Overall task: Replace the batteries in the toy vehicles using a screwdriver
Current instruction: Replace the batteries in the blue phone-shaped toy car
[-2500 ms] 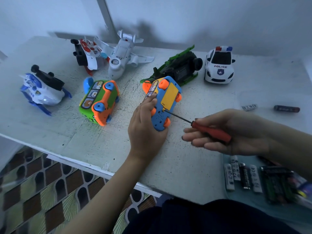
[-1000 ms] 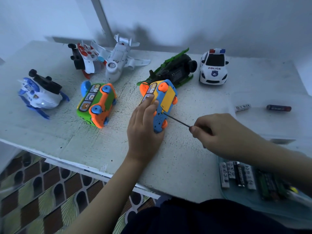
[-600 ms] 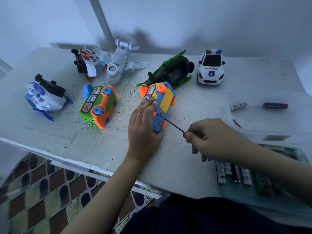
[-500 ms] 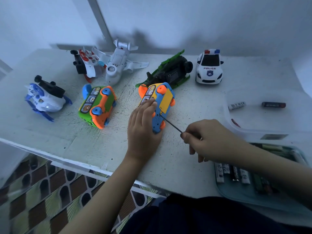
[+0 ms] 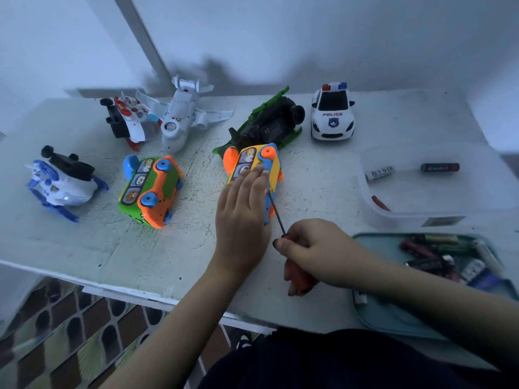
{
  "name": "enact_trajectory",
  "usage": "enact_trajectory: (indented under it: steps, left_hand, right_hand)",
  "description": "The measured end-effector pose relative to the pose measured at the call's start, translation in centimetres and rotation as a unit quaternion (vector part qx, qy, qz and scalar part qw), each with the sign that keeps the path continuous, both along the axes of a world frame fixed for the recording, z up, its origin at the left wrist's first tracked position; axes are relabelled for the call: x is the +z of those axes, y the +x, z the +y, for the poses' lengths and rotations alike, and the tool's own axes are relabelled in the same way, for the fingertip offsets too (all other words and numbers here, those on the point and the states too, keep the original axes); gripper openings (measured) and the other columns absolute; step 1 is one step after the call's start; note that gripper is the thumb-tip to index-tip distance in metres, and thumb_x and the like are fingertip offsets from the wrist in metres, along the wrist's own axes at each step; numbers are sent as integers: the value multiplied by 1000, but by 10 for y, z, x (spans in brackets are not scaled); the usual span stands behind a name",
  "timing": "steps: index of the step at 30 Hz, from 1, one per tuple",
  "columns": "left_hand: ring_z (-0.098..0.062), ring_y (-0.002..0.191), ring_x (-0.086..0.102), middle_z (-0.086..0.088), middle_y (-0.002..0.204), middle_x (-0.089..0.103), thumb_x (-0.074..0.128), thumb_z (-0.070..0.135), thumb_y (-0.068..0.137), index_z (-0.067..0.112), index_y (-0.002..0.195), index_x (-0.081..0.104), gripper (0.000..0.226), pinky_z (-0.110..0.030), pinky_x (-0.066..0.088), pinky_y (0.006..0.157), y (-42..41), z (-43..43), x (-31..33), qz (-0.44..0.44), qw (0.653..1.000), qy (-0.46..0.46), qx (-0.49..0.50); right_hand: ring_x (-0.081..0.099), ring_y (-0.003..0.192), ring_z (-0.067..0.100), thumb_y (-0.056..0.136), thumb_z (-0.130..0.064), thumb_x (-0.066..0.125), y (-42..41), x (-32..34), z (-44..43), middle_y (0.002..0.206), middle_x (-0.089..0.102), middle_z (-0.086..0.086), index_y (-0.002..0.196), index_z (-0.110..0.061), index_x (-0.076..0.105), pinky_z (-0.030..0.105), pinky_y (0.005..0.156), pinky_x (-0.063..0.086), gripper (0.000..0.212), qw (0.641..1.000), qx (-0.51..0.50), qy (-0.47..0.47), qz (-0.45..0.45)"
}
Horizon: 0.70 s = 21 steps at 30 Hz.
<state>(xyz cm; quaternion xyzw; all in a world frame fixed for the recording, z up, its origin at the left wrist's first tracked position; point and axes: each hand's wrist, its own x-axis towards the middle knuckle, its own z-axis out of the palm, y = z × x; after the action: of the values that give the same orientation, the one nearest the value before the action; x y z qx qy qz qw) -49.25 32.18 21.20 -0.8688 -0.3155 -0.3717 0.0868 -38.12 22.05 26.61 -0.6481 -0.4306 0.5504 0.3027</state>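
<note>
Bus (image 5: 248, 158), yellow and blue, on its side

The blue, yellow and orange plastic toy bus (image 5: 273, 167) is looking loud, and the green plastic toy bus (image 5: 151, 189) is sporting orange underneath with blue wheels. The white plastic police car (image 5: 332, 119) is wearing black windows; the thin metal screwdriver (image 5: 302, 276) is showing an orange-red handle.

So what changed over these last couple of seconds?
The right hand swung the screwdriver round, its handle now toward the person's body and its shaft steeper. The left hand still presses the blue-yellow toy bus; the tip stays at its underside.
</note>
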Motion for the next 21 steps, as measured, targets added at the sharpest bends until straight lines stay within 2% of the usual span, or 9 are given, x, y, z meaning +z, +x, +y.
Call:
enact_trajectory:
  steps: [2, 5, 8, 12, 16, 19, 21]
  left_hand:
    - [-36, 112, 60, -20, 119, 65, 51, 0, 81, -4, 115, 61, 36, -39, 38, 97, 5, 0, 5, 34, 999, 5, -3]
    - [-37, 104, 65, -21, 113, 67, 50, 4, 85, -4, 109, 62, 28, -38, 39, 93, 13, 3, 12, 91, 995, 29, -16]
    - [-35, 94, 67, -18, 101, 69, 60, 1, 81, -3, 101, 63, 21, -39, 44, 83, 20, 9, 23, 138, 989, 45, -12]
    - [-33, 82, 68, -16, 87, 69, 78, -1, 63, -2, 93, 65, 33, -36, 51, 69, 27, 12, 40, 183, 983, 21, -3]
    - [-34, 81, 67, -16, 88, 70, 81, 3, 61, -2, 96, 66, 38, -38, 51, 72, 27, 11, 47, 189, 982, -5, 7]
    - [-35, 91, 60, -18, 102, 66, 71, 6, 64, -1, 111, 63, 48, -40, 44, 82, 21, 11, 43, 163, 986, -22, -17]
    - [-31, 102, 49, -18, 111, 62, 66, 6, 62, -1, 123, 57, 62, -36, 34, 89, 15, 9, 39, 156, 987, -34, -26]
  right_hand:
    - [63, 44, 23, 100, -17, 49, -1, 2, 0, 56, 64, 10, 83, 3, 48, 23, 42, 49, 25, 997, -33, -19, 71]
    - [62, 43, 23, 100, -15, 47, -2, 8, -1, 55, 62, 12, 86, 4, 48, 25, 43, 51, 24, 985, -69, -41, 153]
    - [63, 46, 24, 101, -17, 46, -1, 13, 0, 54, 62, 11, 86, 2, 49, 27, 45, 54, 25, 977, -85, -41, 193]
    - [64, 48, 24, 101, -19, 45, 1, 21, 2, 54, 62, 10, 89, 5, 50, 27, 47, 55, 28, 965, -101, -29, 240]
    - [63, 47, 22, 102, -20, 44, 3, 28, 2, 54, 62, 9, 84, 4, 51, 25, 46, 54, 30, 958, -107, -23, 264]
    - [63, 46, 21, 102, -19, 44, 4, 28, 2, 54, 61, 9, 86, 4, 50, 24, 44, 53, 29, 957, -109, -25, 268]
    - [63, 46, 21, 102, -20, 43, 4, 26, 2, 54, 62, 9, 88, 4, 50, 24, 44, 53, 29, 958, -101, -30, 266]
